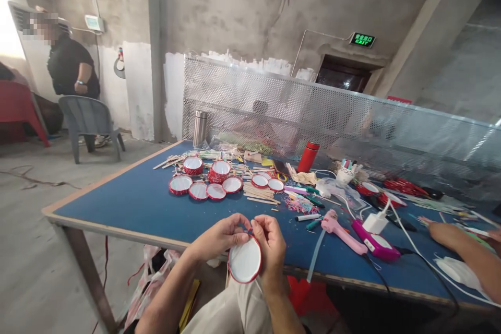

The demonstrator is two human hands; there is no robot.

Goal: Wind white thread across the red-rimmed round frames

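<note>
Over my lap, just off the table's near edge, I hold a red-rimmed white disc [245, 260] with its white face toward me. My left hand [230, 234] pinches at the top of the rim with thumb and forefinger. My right hand [271, 242] grips the right side, its thumb and forefinger meeting the left fingertips at the top. Whatever small piece lies between the fingertips is too small to make out. Several similar discs [180, 184] lie on the blue table [144, 209], some in stacks [219, 169]. Flat wooden sticks [260, 193] lie beside them.
A pink glue gun [344, 232], a magenta power strip [376, 241] with cables and a marker [308, 217] lie right. A red bottle [308, 157] and steel flask [200, 129] stand before a perforated metal screen [235, 88]. Another person's hand [442, 232] works at far right.
</note>
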